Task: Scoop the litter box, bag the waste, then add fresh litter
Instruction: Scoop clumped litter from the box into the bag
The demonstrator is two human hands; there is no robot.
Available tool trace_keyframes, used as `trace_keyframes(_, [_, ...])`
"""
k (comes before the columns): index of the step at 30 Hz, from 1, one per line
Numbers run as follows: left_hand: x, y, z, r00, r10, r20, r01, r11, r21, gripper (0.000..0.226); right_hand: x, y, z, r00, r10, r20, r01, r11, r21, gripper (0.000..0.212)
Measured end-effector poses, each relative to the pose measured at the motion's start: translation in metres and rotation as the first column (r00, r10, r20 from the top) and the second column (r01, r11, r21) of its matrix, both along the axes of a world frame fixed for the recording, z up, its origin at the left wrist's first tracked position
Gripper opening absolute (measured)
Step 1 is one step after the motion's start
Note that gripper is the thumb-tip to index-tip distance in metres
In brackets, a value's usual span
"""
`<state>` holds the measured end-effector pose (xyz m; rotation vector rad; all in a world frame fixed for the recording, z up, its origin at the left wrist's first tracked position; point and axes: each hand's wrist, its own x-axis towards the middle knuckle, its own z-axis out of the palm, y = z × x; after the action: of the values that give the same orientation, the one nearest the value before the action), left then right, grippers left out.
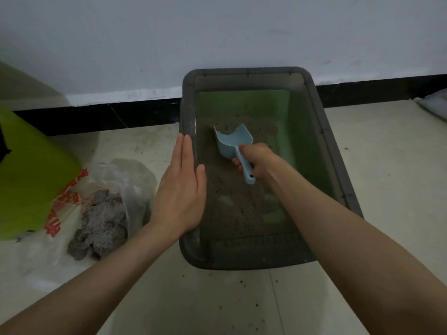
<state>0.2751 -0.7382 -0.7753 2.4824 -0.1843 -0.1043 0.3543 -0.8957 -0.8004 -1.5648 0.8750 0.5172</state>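
Inventory by count. One rectangular grey plastic litter box (338,165) with a green inner floor. One light blue plastic scoop (232,143). One clear plastic bag (116,180) with red printing, holding one heap of grey clumped waste (101,226). One lime-green plastic container (31,175), partly out of frame. Two bare hands: left hand (181,189), right hand (256,163). One pale sack (434,105), cut off at right edge.
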Motion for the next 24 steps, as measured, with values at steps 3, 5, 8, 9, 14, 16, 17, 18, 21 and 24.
trace_keyframes(3, [0.000, 0.000, 0.000, 1.000, -0.009, 0.002, 0.009, 1.000, -0.016, 0.059, -0.002, 0.007, -0.005, 0.998, -0.053, 0.025, 0.052, 0.998, 0.035, 0.036])
trace_keyframes(5, [-0.001, 0.001, 0.000, 1.000, -0.007, 0.002, 0.007, 1.000, -0.021, 0.059, -0.008, 0.011, -0.011, 0.995, -0.090, 0.037, 0.088, 0.995, 0.045, 0.035])
trace_keyframes(8, [-0.002, 0.001, -0.001, 1.000, -0.010, 0.011, 0.011, 1.000, -0.025, 0.060, -0.015, 0.013, -0.020, 0.989, -0.128, 0.076, 0.124, 0.990, 0.063, 0.036])
trace_keyframes(9, [-0.002, 0.001, -0.001, 1.000, -0.011, 0.015, 0.012, 1.000, -0.025, 0.060, -0.017, 0.013, -0.022, 0.988, -0.126, 0.087, 0.120, 0.990, 0.067, 0.036])
trace_keyframes(14, [-0.002, 0.000, -0.002, 0.999, -0.003, 0.034, 0.003, 1.000, -0.018, 0.059, -0.025, 0.009, -0.028, 0.987, -0.082, 0.135, 0.071, 0.994, 0.083, 0.037])
trace_keyframes(16, [-0.002, 0.000, -0.002, 1.000, -0.004, 0.029, 0.004, 1.000, -0.014, 0.059, -0.030, 0.006, -0.029, 0.986, -0.065, 0.155, 0.051, 0.995, 0.090, 0.037])
trace_keyframes(17, [-0.002, 0.000, -0.002, 1.000, -0.005, 0.025, 0.005, 1.000, -0.015, 0.059, -0.034, 0.005, -0.029, 0.985, -0.053, 0.165, 0.039, 0.995, 0.088, 0.036])
trace_keyframes(18, [-0.002, 0.000, -0.002, 1.000, -0.002, 0.024, 0.003, 1.000, -0.015, 0.059, -0.037, 0.003, -0.029, 0.983, -0.042, 0.177, 0.027, 0.996, 0.084, 0.034])
trace_keyframes(21, [-0.003, -0.002, -0.001, 0.999, 0.014, 0.029, -0.014, 1.000, -0.003, 0.059, -0.048, -0.005, -0.025, 0.975, -0.020, 0.221, 0.003, 0.997, 0.074, 0.030])
trace_keyframes(24, [-0.003, -0.003, 0.001, 0.999, 0.024, 0.025, -0.025, 1.000, 0.012, 0.059, -0.057, -0.013, -0.016, 0.960, 0.005, 0.280, -0.024, 0.998, 0.063, 0.024])
